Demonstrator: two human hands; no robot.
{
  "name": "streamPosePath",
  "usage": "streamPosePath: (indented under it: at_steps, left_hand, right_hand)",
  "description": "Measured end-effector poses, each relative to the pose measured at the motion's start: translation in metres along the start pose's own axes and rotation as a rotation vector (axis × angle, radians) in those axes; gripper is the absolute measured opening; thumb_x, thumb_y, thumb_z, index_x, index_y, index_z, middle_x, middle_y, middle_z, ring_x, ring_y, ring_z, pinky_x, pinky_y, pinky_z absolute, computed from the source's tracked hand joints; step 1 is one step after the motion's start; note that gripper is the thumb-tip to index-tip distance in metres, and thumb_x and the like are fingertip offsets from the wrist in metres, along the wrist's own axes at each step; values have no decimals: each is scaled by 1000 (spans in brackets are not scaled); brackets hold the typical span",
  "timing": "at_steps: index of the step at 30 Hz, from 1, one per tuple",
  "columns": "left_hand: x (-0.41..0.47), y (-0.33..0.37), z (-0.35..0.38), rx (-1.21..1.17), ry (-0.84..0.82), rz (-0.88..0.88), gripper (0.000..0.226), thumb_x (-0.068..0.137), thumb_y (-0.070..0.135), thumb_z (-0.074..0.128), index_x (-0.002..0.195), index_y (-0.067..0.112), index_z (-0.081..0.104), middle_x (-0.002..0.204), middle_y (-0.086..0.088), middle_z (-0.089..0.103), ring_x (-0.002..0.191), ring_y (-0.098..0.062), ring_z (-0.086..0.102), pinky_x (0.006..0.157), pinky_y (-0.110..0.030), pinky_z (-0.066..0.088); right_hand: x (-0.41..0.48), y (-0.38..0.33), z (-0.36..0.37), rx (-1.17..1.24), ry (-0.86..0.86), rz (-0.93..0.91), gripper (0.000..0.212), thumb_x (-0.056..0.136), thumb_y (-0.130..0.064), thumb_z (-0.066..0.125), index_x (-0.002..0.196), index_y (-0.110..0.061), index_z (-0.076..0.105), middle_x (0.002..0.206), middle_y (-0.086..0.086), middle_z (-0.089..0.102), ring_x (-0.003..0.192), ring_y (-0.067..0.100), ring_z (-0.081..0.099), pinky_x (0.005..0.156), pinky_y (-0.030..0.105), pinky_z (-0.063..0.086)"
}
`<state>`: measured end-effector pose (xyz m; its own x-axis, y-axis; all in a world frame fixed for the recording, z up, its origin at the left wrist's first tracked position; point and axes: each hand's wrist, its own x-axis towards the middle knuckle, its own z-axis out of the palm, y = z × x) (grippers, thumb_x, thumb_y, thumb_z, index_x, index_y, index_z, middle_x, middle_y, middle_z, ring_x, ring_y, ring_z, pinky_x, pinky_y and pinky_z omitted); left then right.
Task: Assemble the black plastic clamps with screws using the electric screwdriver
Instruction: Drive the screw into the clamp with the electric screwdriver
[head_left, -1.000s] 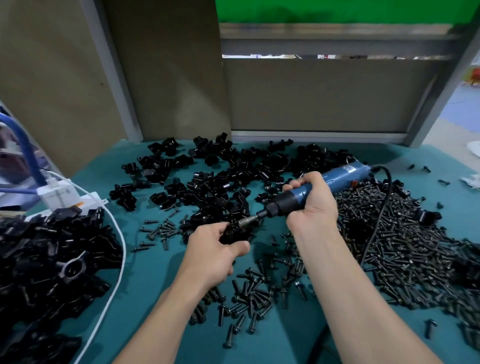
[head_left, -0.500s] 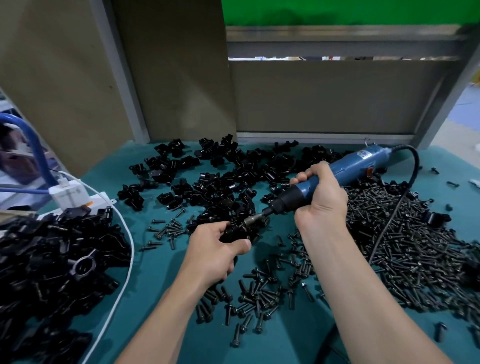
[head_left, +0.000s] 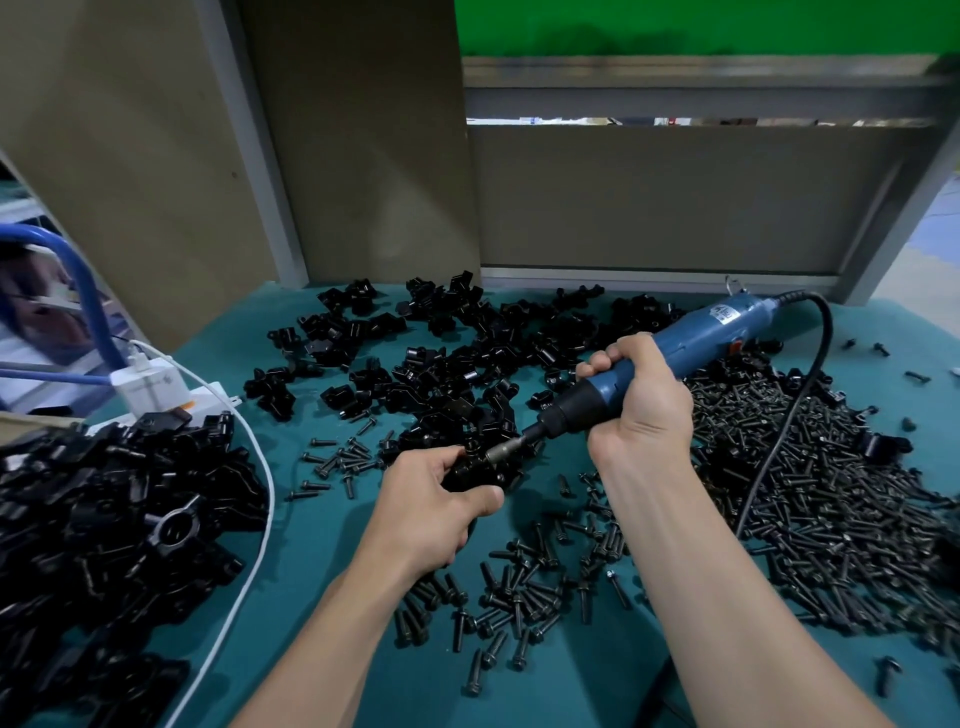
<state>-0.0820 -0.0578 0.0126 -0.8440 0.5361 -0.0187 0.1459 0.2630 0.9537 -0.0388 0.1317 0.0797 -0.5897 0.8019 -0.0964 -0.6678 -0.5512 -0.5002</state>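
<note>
Both forearms reach forward, left hand curled in a grip, right hand fisted slightly higher.

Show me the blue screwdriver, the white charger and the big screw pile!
blue screwdriver (head_left: 719, 328), head view, blue body.
white charger (head_left: 147, 387), head view, front face.
screw pile (head_left: 836, 499), head view, pile's middle.
</note>
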Motion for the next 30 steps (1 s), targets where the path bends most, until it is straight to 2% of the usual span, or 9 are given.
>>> streamPosePath:
  at_steps: [8,12,17,21,26,28,30]
  left_hand:
    - [-1,2,-1,20,5,3,10,89,9,80,89,13,71,47,-3,48,35,-17,38,36,-23,32]
    - [-2,2,-1,43,4,25,16,91,11,79,89,23,68,47,1,48,38,-18,39,38,-26,33]
    - [-3,2,0,141,30,62,17,93,19,78,104,25,66,51,7,52,44,-18,44,44,-27,36]
    - [-5,4,5,245,121,100,24,86,15,77,77,31,62,53,11,54,40,-8,44,39,-21,35]
    - [-5,4,4,280,141,59,31,83,11,76,76,38,61,49,15,55,38,-8,44,37,-23,37]
    - [-4,3,4,285,150,48,29,82,11,76,82,37,64,48,14,55,37,-9,44,37,-23,37]
    - [-4,3,5,296,162,26,24,83,12,76,100,27,69,53,10,58,36,-9,45,37,-23,36]
  right_hand:
    - [0,3,-1,18,-12,-1,30,84,15,54,96,-11,44,63,5,49,49,17,50,51,29,48]
    - [0,5,-1,26,-6,9,30,83,15,54,96,-11,45,63,5,50,49,17,50,52,29,48]
    - [-1,4,1,32,-4,6,31,82,15,54,98,-10,45,63,5,50,48,16,50,51,28,49]
    - [-3,7,1,32,-15,10,32,83,15,54,99,-10,45,63,5,49,48,16,50,51,28,49]
    - [-4,12,0,19,-18,21,34,83,15,55,106,-8,43,66,6,48,48,16,51,52,28,49]
    - [-5,13,-1,25,-25,23,33,83,15,54,105,-9,44,66,6,48,48,16,51,51,28,49]
    - [-6,13,0,24,-35,17,32,83,15,54,100,-9,44,66,5,48,48,16,51,52,29,49]
